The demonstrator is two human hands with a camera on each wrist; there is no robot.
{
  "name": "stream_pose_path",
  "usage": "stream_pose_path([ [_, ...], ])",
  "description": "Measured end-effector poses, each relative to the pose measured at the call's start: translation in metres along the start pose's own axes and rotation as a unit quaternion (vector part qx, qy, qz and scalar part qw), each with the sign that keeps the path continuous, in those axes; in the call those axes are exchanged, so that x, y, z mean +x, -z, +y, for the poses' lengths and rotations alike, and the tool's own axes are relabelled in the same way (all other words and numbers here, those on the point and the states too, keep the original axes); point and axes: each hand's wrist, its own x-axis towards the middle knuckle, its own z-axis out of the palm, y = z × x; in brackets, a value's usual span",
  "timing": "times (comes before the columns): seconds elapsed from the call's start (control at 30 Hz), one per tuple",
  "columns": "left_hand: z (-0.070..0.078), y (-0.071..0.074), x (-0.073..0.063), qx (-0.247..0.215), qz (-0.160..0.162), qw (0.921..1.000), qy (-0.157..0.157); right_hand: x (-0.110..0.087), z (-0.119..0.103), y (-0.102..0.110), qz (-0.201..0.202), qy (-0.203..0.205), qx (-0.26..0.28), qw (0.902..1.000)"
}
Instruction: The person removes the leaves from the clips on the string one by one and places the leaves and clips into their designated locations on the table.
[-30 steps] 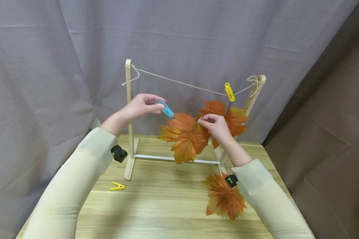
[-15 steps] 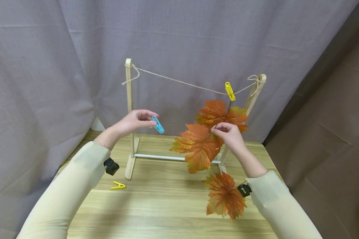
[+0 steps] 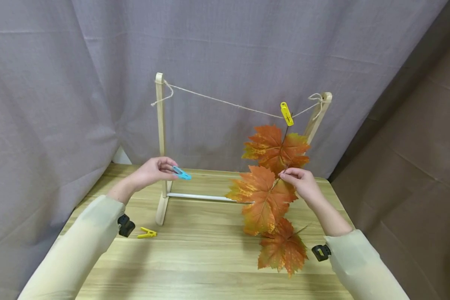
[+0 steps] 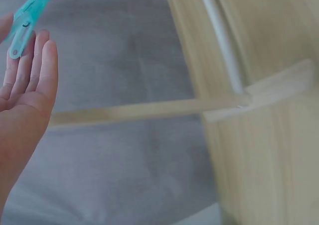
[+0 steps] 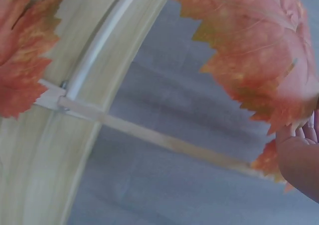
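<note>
My left hand [image 3: 155, 171] pinches a light blue clothespin [image 3: 182, 173] between thumb and fingers, beside the rack's left post. In the left wrist view the clothespin [image 4: 29, 23] points up past the fingertips. With thumb and forefinger my right hand [image 3: 301, 182] pinches the thin stem of an orange maple leaf [image 3: 264, 200], which hangs down to the left. Behind it a second leaf [image 3: 275, 146] hangs from the string [image 3: 225, 102] by a yellow clothespin [image 3: 286, 114]. A third leaf [image 3: 283, 248] lies on the table, partly covered by the held one.
A wooden rack has a left post [image 3: 161, 133], a right post [image 3: 318, 116] and a white bottom bar [image 3: 198, 196]. Another yellow clothespin [image 3: 147, 233] lies on the wooden table [image 3: 195, 258] at the left. A grey curtain [image 3: 217, 46] hangs behind.
Both hands have moved down and apart. The left hand carried the blue clothespin leftward; the right hand brought the leaf right and lower, over the leaf on the table.
</note>
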Motion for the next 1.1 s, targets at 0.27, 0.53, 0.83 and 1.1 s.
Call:
stream_pose_path([
  [0.27, -0.031, 0.004, -0.015, -0.010, -0.011, 0.9999, 0.003, -0.010, 0.022, 0.015, 0.011, -0.019, 0.006, 0.9997],
  [0.53, -0.057, 0.004, -0.032, -0.002, -0.016, 0.9998, 0.013, -0.019, 0.050, 0.028, 0.009, -0.044, 0.025, 0.9987],
  [0.83, -0.084, 0.008, -0.041, -0.007, 0.005, 0.9995, 0.031, -0.026, 0.082, 0.034, 0.003, -0.072, 0.053, 0.9960],
  [1.1, -0.108, 0.010, -0.049, -0.006, 0.039, 0.9980, 0.049, -0.028, 0.104, 0.032, 0.009, -0.118, 0.087, 0.9892],
])
